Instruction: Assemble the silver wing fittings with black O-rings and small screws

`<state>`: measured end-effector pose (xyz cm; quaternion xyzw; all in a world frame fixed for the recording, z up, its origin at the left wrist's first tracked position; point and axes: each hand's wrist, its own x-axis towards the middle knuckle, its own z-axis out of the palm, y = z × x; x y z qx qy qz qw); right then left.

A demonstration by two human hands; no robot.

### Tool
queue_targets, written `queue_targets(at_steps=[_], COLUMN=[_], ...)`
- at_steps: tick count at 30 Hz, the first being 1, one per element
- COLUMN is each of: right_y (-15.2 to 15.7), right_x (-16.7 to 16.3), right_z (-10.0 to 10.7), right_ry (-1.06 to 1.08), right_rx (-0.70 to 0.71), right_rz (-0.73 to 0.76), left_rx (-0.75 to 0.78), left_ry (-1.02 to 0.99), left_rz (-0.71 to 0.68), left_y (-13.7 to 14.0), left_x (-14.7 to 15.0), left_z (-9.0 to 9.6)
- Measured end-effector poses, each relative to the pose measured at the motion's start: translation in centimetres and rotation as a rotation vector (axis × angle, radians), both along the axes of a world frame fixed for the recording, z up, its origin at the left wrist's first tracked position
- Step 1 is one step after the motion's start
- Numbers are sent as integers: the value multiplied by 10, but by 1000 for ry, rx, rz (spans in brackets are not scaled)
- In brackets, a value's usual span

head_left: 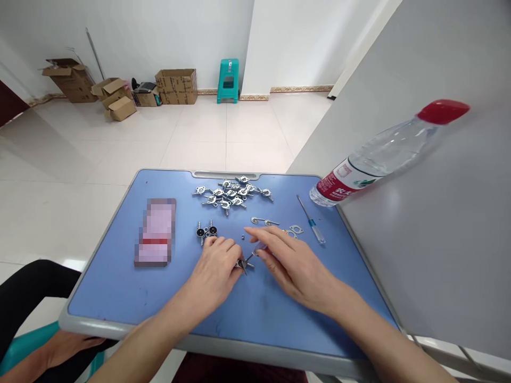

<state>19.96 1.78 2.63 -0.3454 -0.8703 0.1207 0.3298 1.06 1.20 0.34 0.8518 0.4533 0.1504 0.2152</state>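
My left hand (217, 264) is closed on a small metal valve (240, 263) near the front middle of the table, its fingers covering much of the part. In my right hand (293, 260), thumb and fingers pinch a small screwdriver (260, 248) by its clear handle. The screwdriver's shaft slants down to the left and meets the valve. Just beyond my left hand lie similar valves with round black faces (206, 231). A tiny screw or nut (243, 237) sits between the hands. Behind my right fingers are levers (265, 221) and flat metal plates (296, 229).
A pile of metal valves (231, 193) lies at the back of the blue table (171, 298). Another screwdriver (315, 227) rests at the right, near a water bottle (351, 175) by the grey panel. A blurred phone-like object (155, 233) lies left. Another person's arm (59, 348) is lower left.
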Motion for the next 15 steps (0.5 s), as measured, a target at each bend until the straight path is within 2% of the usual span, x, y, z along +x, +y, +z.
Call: queue_targets(at_steps=[2, 8, 15], right_y=[0, 0, -4], right_x=[1, -5, -13], right_z=[2, -3, -1], right_ry=[31, 89, 123], right_rx=[-53, 62, 52], right_rz=[29, -33, -54], left_rx=[-3, 20, 42], left_ry=[-8, 10, 5], left_rz=[-2, -6, -11], left_y=[0, 0, 1], left_x=[0, -2, 0], left_z=[0, -2, -4])
